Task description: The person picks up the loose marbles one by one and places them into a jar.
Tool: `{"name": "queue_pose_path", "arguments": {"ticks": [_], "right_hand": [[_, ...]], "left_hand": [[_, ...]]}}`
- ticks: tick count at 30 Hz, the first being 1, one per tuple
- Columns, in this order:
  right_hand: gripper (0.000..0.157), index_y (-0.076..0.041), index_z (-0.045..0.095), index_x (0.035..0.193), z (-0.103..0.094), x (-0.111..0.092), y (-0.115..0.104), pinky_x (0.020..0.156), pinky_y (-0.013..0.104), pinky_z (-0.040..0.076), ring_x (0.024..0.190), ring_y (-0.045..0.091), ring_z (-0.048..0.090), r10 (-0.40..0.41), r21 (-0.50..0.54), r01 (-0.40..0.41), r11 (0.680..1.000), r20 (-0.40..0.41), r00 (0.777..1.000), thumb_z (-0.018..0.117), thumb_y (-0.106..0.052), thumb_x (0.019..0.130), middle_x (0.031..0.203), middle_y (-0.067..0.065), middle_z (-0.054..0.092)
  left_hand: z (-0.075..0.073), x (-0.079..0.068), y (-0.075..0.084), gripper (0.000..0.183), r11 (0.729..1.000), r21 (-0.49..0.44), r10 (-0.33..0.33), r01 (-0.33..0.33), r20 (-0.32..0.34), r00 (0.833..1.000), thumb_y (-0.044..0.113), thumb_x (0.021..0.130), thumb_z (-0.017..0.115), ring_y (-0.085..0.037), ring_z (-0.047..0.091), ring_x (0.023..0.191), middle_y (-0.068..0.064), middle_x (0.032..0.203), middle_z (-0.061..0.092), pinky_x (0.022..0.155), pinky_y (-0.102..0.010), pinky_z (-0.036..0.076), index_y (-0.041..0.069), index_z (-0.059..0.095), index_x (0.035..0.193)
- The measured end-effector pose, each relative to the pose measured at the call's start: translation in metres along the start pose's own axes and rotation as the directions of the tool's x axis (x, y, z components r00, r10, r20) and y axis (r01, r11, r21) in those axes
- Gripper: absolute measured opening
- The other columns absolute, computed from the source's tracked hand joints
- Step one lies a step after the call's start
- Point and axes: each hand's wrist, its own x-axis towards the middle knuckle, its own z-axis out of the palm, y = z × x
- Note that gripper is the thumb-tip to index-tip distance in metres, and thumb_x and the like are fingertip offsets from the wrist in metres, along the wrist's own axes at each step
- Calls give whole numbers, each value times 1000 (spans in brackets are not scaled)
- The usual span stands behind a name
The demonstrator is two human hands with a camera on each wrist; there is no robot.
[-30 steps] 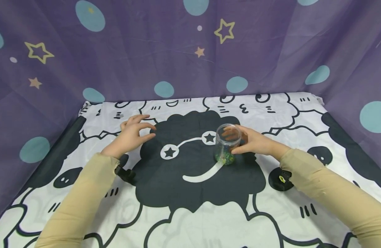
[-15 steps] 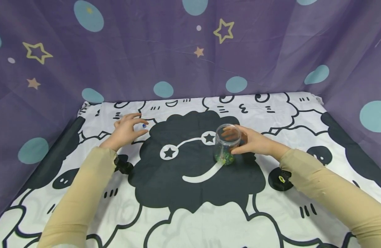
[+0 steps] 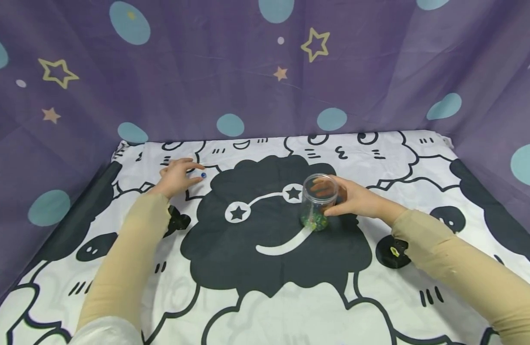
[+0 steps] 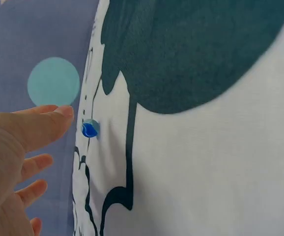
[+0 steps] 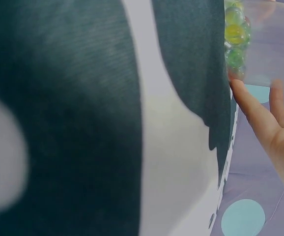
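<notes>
A small blue marble [image 3: 203, 175] lies on the white part of the cloth, showing glossy blue in the left wrist view [image 4: 89, 129]. My left hand [image 3: 177, 176] is just left of it, thumb and index finger parted on either side in the head view. A gap shows between the fingertips and the marble in the left wrist view. My right hand [image 3: 353, 196] holds a clear, lidless plastic jar [image 3: 319, 194] from its right side, thumb in front and fingers behind. The jar stands upright. Green and yellow marbles [image 5: 235, 34] cover its bottom.
Under everything spreads a black-and-white cartoon cloth [image 3: 265, 316] on the table. A purple curtain [image 3: 183, 86] with stars and blue dots rises behind the table's far edge and along both sides. A black device [image 3: 178, 220] sits at my left wrist.
My left hand has shifted left, and the blue marble, not visible in the oldest frame, now shows by its fingertips. My right hand and the jar stay in place.
</notes>
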Motion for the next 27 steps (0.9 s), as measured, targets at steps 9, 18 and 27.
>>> {"name": "queue_pose_path", "arguments": {"ticks": [9,18,27], "right_hand": [[73,-1,34,141,1,-4,2,90,34,51,125,38,45,-9,0,9,1000,-11,1000,74,-4,80,139,24,42],[74,-4,34,142,0,-2,-1,90,35,51,125,33,47,2,-1,-2,1000,-9,1000,75,-6,80,140,22,42],[73,-4,35,141,0,0,-3,91,34,50,126,37,44,9,-1,-9,1000,-7,1000,75,-6,80,140,21,42]], "left_hand": [[9,16,-6,38,998,28,-49,48,51,997,19,91,61,-54,20,134,-27,149,28,92,-66,17,11,58,128],[12,21,-17,34,996,39,-86,83,79,993,21,92,60,-58,17,133,-26,148,31,92,-67,16,11,61,124],[12,23,-18,30,996,34,-83,81,75,994,25,93,59,-60,18,132,-25,146,35,90,-66,19,10,64,119]]}}
